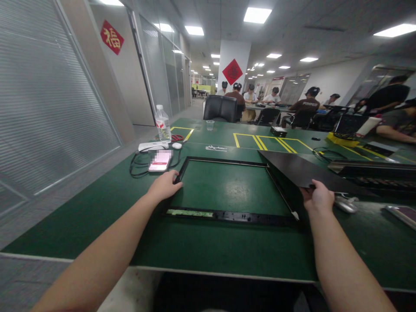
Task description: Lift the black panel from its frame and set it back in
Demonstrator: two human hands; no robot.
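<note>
A thin black rectangular frame (227,162) lies flat on the green table, with the tabletop showing through its middle. Its near bar (250,216) carries a pale green strip (190,213) on the left part. My left hand (165,187) is closed round the frame's left side, thumb and fingers at the edge. On the right, my right hand (319,198) grips the near edge of a thin dark flat panel (292,169). That panel is tilted, raised above the table, and its left corner reaches over the frame's far right corner. A small white piece (295,215) sits at the frame's near right corner.
Left of the frame are a phone (160,160), a cable, red-handled scissors (177,138) and a water bottle (163,123). A plastic cup (210,125) stands farther back. Long dark bars (373,168), a silvery object (345,203) and another phone (403,216) lie right. Several people sit beyond.
</note>
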